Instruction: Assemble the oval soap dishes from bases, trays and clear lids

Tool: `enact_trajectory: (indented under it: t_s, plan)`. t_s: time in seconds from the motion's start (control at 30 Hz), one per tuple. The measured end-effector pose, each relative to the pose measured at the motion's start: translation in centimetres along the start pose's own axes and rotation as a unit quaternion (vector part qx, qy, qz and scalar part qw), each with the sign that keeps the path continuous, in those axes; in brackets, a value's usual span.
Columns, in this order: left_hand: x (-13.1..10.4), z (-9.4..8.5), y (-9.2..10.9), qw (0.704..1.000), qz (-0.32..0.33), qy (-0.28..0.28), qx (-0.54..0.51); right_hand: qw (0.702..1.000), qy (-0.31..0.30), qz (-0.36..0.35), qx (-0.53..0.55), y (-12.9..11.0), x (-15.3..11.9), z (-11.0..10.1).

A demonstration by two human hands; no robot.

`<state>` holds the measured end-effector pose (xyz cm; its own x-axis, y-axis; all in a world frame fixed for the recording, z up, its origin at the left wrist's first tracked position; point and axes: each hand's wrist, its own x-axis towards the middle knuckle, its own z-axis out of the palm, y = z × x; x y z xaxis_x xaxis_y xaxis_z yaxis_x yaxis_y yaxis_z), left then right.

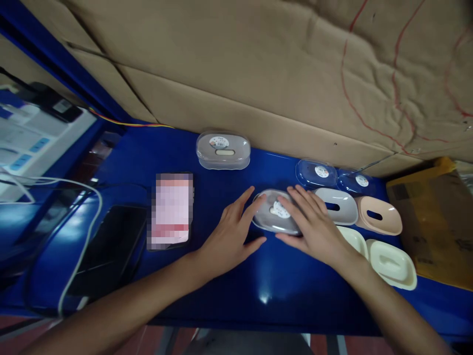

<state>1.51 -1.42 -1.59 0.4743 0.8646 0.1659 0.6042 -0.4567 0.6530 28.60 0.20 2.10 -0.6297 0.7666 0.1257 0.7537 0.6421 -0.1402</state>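
A soap box (271,222) with a grey body, a clear lid and a white round sticker lies on the blue table between my hands. My right hand (314,222) grips its right end, fingers over the lid and thumb at the near edge. At the left end is my left hand (231,231), fingers spread, the index fingertip at the lid's edge and the thumb apart from it. Beside my right hand lie a grey slotted tray (342,199), a peach slotted tray (380,217) and two pale green bases (393,264), one partly hidden by my wrist.
Another lidded soap box (223,153) stands at the back, before the cardboard wall (221,88). Two clear lids (314,170) lie behind the trays. A phone (172,209), a dark tablet-like device (111,249) and cables are left; a carton (432,217) is right.
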Motion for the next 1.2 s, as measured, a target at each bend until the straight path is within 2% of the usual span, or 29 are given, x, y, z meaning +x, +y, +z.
enact_trajectory:
  t_s: [0.13,0.37,0.57,0.67,0.8,0.9,0.97,1.03,1.1,1.2]
  plan:
    - [0.0,-0.3,0.3,1.000,0.022,0.014,0.009,0.999,-0.008,0.028,-0.027,1.7,3.6,-0.5]
    - [0.4,-0.1,0.1,0.998,0.042,0.000,0.045,0.998,-0.007,0.025,-0.052,3.7,9.4,-0.4]
    - [0.1,0.1,0.1,0.995,0.062,-0.010,0.078,0.997,0.039,-0.003,-0.062,5.1,10.7,0.4]
    - [0.0,0.0,0.1,0.993,0.070,-0.007,0.092,0.998,0.043,-0.018,-0.044,5.4,11.0,0.7]
    - [0.1,0.1,0.0,0.993,0.070,-0.014,0.092,0.998,0.051,-0.024,-0.007,5.2,10.6,-0.5]
    - [0.1,0.1,-0.1,0.992,0.073,-0.015,0.100,0.997,0.076,-0.009,0.018,5.2,8.2,-3.1]
    - [0.0,0.2,-0.1,0.991,0.078,-0.013,0.109,0.995,0.091,0.011,0.031,5.4,5.1,-5.1]
    - [0.0,0.2,-0.1,0.990,0.085,-0.011,0.115,0.994,0.092,0.036,0.036,5.4,0.8,-6.5]
    - [0.0,0.2,-0.1,0.989,0.093,-0.011,0.115,0.994,0.096,0.054,0.022,5.0,-4.0,-6.8]
    - [0.0,0.1,-0.1,0.989,0.100,-0.019,0.108,0.991,0.088,0.098,0.023,3.4,-10.7,-5.1]
